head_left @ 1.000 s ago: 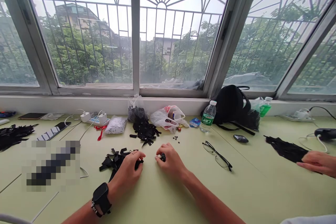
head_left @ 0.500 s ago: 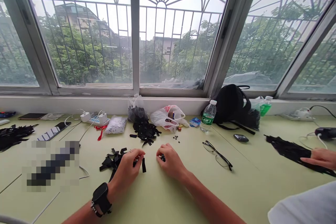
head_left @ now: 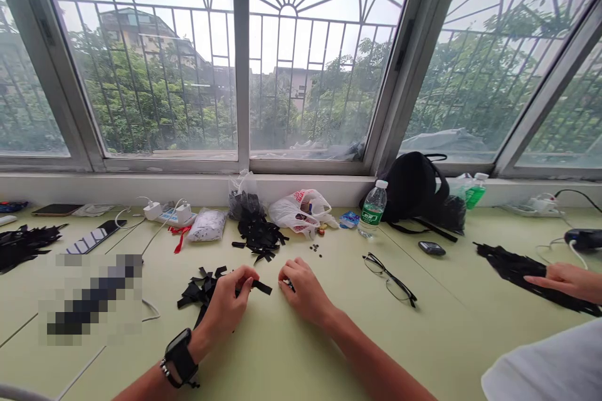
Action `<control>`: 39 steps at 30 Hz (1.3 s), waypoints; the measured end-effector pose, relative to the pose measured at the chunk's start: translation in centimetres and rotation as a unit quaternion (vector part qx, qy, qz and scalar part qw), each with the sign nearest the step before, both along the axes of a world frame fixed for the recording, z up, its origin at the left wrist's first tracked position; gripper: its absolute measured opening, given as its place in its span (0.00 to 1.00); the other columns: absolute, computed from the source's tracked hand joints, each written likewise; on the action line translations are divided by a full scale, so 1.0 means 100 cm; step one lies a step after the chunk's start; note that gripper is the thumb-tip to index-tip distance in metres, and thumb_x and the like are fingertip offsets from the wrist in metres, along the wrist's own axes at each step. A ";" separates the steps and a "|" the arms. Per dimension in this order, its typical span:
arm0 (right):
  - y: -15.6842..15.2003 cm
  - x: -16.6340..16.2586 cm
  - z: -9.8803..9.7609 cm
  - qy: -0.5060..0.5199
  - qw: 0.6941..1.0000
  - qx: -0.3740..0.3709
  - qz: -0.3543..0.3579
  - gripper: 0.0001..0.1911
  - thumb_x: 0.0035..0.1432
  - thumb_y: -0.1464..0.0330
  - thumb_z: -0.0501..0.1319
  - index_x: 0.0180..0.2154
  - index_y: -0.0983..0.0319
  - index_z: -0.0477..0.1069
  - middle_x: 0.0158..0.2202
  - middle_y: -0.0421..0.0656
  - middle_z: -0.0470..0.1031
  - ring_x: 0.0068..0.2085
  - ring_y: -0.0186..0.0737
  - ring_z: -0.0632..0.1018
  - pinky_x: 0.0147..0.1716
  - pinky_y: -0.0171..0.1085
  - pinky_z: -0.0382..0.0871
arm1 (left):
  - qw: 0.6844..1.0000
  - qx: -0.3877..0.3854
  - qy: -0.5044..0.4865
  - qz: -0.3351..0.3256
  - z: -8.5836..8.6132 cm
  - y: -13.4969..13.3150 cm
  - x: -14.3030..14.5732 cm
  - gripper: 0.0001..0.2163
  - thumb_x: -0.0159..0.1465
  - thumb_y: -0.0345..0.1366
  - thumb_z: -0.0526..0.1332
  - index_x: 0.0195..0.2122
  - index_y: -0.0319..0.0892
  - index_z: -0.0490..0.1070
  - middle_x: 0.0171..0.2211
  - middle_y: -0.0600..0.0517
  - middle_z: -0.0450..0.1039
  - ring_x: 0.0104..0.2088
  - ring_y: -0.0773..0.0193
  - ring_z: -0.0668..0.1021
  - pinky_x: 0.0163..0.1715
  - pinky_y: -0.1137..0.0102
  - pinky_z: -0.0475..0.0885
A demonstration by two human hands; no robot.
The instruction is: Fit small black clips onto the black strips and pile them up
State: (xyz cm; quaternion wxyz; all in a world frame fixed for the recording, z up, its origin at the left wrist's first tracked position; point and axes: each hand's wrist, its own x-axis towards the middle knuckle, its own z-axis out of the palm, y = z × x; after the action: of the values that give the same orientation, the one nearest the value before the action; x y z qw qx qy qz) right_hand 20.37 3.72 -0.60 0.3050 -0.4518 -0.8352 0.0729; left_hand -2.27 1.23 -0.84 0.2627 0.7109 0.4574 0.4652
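Note:
My left hand point(head_left: 227, 304), with a black watch on its wrist, pinches a short black strip point(head_left: 260, 287) that sticks out to the right, just above the green table point(head_left: 291, 351). It sits at the right edge of a small heap of black strips point(head_left: 200, 288). My right hand point(head_left: 305, 291) is curled shut beside it, fingertips closed on a small dark piece I cannot make out. The two hands are a few centimetres apart.
A second heap of black strips point(head_left: 258, 233), plastic bags point(head_left: 301, 210), a water bottle point(head_left: 374, 208), a black backpack point(head_left: 414, 188) and a power strip point(head_left: 167, 213) line the window sill side. Glasses point(head_left: 389, 279) lie right of my hands. Another person's hand point(head_left: 564, 279) rests on black strips at far right.
My left hand has lifted one black strip from the heap and turned it from hanging down to pointing right. The other person's hand has shifted slightly on their strips.

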 end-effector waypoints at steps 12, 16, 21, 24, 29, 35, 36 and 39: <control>-0.001 -0.002 0.009 0.070 0.997 0.018 0.019 0.07 0.65 0.76 0.58 0.36 0.59 0.69 0.38 0.43 0.76 0.41 0.44 0.75 0.43 0.40 0.66 | 0.984 -0.135 -0.116 -0.026 0.011 0.000 0.002 0.14 0.60 0.34 0.58 0.41 0.44 0.84 0.41 0.48 0.84 0.41 0.57 0.81 0.45 0.66 0.74; 0.001 -0.002 0.007 0.116 0.993 -0.003 0.020 0.07 0.66 0.75 0.56 0.35 0.59 0.68 0.34 0.41 0.75 0.36 0.40 0.74 0.38 0.37 0.65 | 0.964 -0.192 -0.177 -0.045 0.016 -0.003 0.003 0.15 0.57 0.36 0.63 0.44 0.42 0.83 0.41 0.47 0.84 0.43 0.56 0.82 0.45 0.66 0.74; -0.002 -0.008 0.009 0.176 0.982 -0.038 0.054 0.06 0.67 0.71 0.55 0.36 0.60 0.69 0.32 0.40 0.74 0.33 0.38 0.73 0.35 0.36 0.67 | 0.952 -0.228 -0.200 -0.047 0.009 0.000 0.002 0.15 0.56 0.39 0.66 0.44 0.41 0.83 0.41 0.45 0.84 0.45 0.53 0.83 0.43 0.66 0.75; -0.005 -0.013 0.011 0.208 0.973 -0.059 0.077 0.05 0.67 0.68 0.58 0.37 0.59 0.71 0.33 0.41 0.76 0.34 0.39 0.76 0.37 0.37 0.70 | 0.939 -0.239 -0.234 -0.073 0.002 0.005 0.001 0.14 0.57 0.38 0.66 0.42 0.41 0.84 0.44 0.45 0.84 0.50 0.51 0.82 0.46 0.64 0.75; -0.009 -0.019 0.012 0.285 0.948 -0.116 0.086 0.08 0.63 0.61 0.63 0.37 0.59 0.73 0.34 0.42 0.78 0.35 0.41 0.78 0.39 0.40 0.74 | 0.931 -0.236 -0.265 -0.091 -0.003 0.007 -0.001 0.14 0.59 0.38 0.67 0.46 0.42 0.82 0.47 0.44 0.83 0.52 0.51 0.81 0.50 0.63 0.74; -0.017 -0.030 0.013 0.391 0.869 -0.267 0.142 0.16 0.53 0.59 0.74 0.37 0.60 0.73 0.32 0.42 0.80 0.34 0.42 0.80 0.35 0.39 0.73 | 0.960 -0.175 -0.208 -0.069 0.010 -0.004 0.003 0.14 0.62 0.39 0.67 0.48 0.44 0.81 0.46 0.47 0.82 0.45 0.57 0.81 0.44 0.68 0.74; -0.018 -0.031 0.014 0.405 0.861 -0.275 0.140 0.18 0.52 0.59 0.74 0.38 0.60 0.73 0.31 0.42 0.80 0.33 0.41 0.80 0.34 0.39 0.73 | 0.962 -0.166 -0.202 -0.072 0.012 -0.006 0.004 0.13 0.63 0.39 0.67 0.48 0.44 0.81 0.45 0.48 0.83 0.43 0.58 0.81 0.43 0.68 0.74; -0.018 -0.031 0.015 0.441 0.837 -0.298 0.131 0.22 0.50 0.58 0.76 0.41 0.60 0.72 0.30 0.43 0.81 0.32 0.41 0.80 0.34 0.40 0.73 | 0.967 -0.145 -0.194 -0.077 0.017 -0.009 0.010 0.11 0.63 0.40 0.67 0.44 0.43 0.81 0.39 0.48 0.82 0.39 0.59 0.81 0.40 0.68 0.75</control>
State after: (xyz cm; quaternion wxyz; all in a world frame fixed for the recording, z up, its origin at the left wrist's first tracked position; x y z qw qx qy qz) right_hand 17.23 1.89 0.95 0.4791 -0.3274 -0.6018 0.5488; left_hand -1.29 0.29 0.84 0.4820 0.5947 0.4042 0.5007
